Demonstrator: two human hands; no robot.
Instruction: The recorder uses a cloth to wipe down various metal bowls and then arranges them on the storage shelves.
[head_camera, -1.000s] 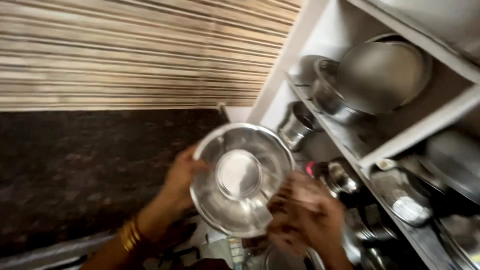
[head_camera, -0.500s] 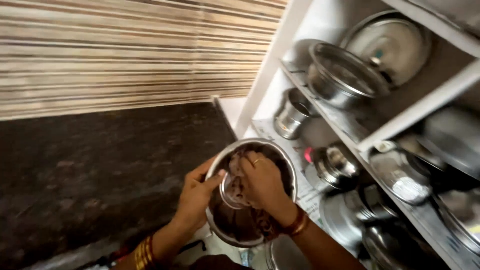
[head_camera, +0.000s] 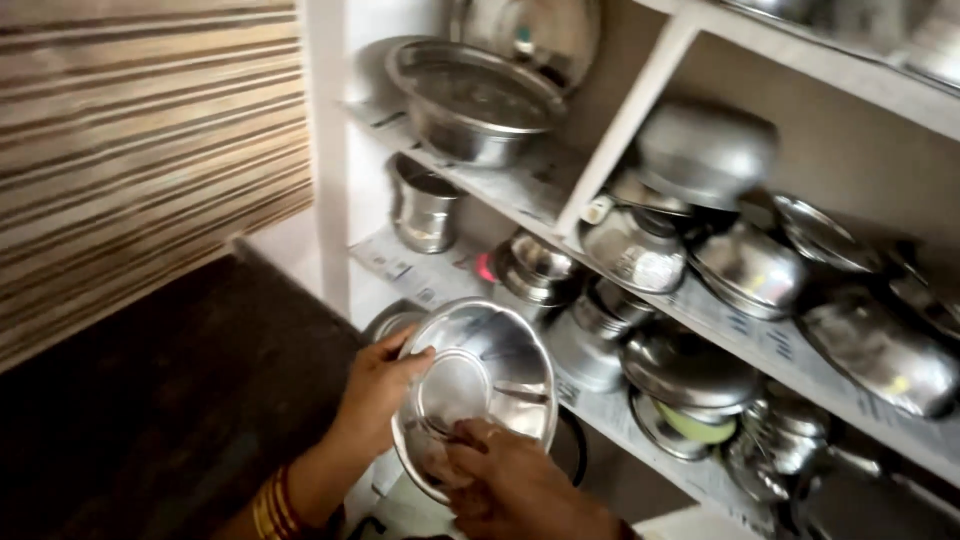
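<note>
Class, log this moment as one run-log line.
left hand: grips steel bowl rim | right hand: holds bowl's lower edge | behind: shelves of steel vessels

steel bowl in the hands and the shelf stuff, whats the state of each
steel bowl: tilted, empty, inside facing camera
left hand: gripping the bowl's left rim
right hand: fingers inside the bowl at its lower edge
wide basin: upright on upper shelf, empty
steel canister: upright, open top
domed pot: upside down

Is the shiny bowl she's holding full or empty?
Empty. The steel bowl is tilted toward the camera, and only its bare shiny bottom shows inside. The left hand grips its rim; the right hand holds its lower edge.
</note>
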